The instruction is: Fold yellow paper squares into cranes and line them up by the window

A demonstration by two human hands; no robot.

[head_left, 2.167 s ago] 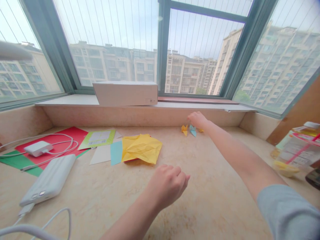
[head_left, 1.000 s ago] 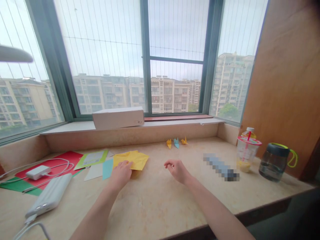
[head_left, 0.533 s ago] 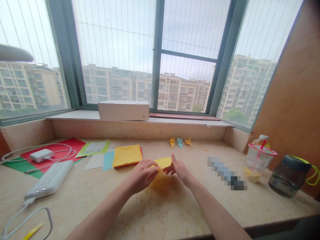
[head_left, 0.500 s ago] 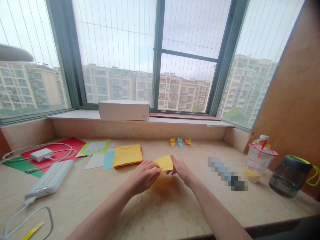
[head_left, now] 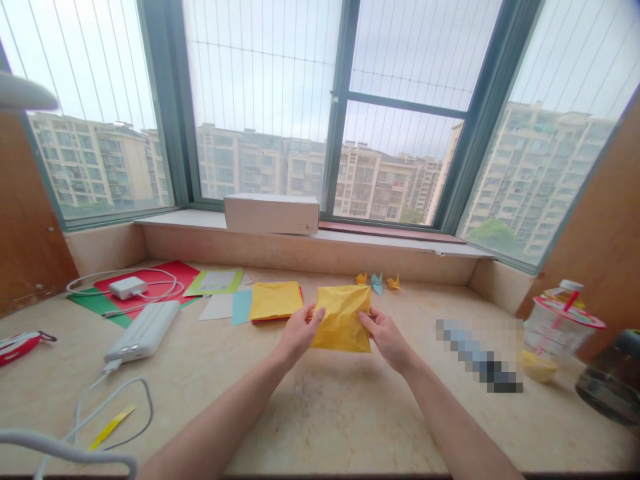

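A creased sheet of yellow origami paper (head_left: 343, 320) is held up, spread out, above the counter. My left hand (head_left: 301, 330) pinches its left edge, thumb on the near face. My right hand (head_left: 387, 333) grips the right edge the same way, with the fingers partly hidden behind the sheet. Just left of it lies a stack of yellow paper (head_left: 275, 300) with red showing underneath. Behind the sheet stand small folded paper cranes, a blue crane (head_left: 377, 283) between two yellow ones.
On the left are a white power bank (head_left: 143, 331), a charger (head_left: 128, 287) with cable, coloured papers (head_left: 170, 279) and a red object (head_left: 23, 347). A plastic cup (head_left: 563, 327) and dark jug (head_left: 613, 380) stand right, near a pixelated item (head_left: 477, 357). A white box (head_left: 271, 215) rests on the sill.
The yellow paper has gone from a smaller, folded-looking shape to a wide spread sheet facing me. Both hands now hold opposite edges. The camera view has shifted left.
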